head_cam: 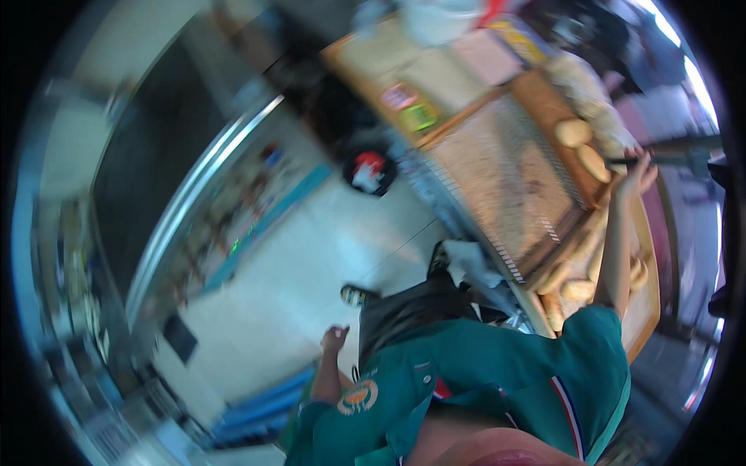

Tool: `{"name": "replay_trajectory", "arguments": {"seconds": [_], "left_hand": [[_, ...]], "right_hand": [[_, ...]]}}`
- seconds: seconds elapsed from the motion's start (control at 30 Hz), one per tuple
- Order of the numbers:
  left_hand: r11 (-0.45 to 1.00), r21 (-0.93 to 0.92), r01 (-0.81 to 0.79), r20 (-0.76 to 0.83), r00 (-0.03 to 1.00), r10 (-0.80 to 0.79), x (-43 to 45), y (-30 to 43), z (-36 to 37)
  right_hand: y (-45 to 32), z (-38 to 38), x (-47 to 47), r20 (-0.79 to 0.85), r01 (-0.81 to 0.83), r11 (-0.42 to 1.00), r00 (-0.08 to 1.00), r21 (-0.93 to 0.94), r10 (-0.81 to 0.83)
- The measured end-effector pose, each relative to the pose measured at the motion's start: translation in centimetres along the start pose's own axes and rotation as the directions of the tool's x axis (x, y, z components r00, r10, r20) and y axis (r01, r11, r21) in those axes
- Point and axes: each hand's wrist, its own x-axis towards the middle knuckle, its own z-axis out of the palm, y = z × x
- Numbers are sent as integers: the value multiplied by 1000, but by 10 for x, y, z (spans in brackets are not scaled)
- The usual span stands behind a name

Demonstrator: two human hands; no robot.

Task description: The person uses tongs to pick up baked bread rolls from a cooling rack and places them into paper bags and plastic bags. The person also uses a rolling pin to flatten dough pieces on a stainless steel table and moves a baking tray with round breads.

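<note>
My right hand (638,172) reaches over the far right of the bread display, beside a thin dark object (623,161); blur hides whether it grips this. Just left of that hand, an oval bread roll (594,163) and a rounder bread roll (573,133) lie on a brown board (545,105). Under my right forearm, several long bread rolls (577,289) rest in a wood-edged tray (644,335). Low at my left side hangs my left hand (335,338), over the pale floor, fingers curled; its grip is unclear.
A wire rack with a brown surface (501,180) stands before me. Beyond it are pink and green labels (418,116) and a white container (440,20). A black bin (369,170) stands on the tiled floor. A glass-fronted counter (204,192) runs along the left.
</note>
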Motion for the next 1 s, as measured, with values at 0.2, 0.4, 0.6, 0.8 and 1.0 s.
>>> {"name": "replay_trajectory", "arguments": {"seconds": [0.2, 0.4, 0.6, 0.8, 1.0], "left_hand": [[994, -30, -102, 41, 994, 103, -2, -170, -33], [993, 67, -94, -40, 994, 97, 69, -282, -147], [933, -359, -34, -541, 822, -178, 154, -301, -317], [868, -400, 294, -649, 579, -495, 232, -363, -455], [694, -714, 90, -333, 828, -450, 325, -443, -500]], "right_hand": [[-67, 133, -254, 436, -141, 973, 875, -183, 209], [-108, 222, -445, 716, -324, 922, 590, -213, 373], [-130, 257, -622, 803, -371, 821, 254, -433, 538], [-167, 284, -755, 656, -179, 641, -360, -746, 663], [-226, 288, -852, 604, -48, 663, -464, -747, 648]]}}
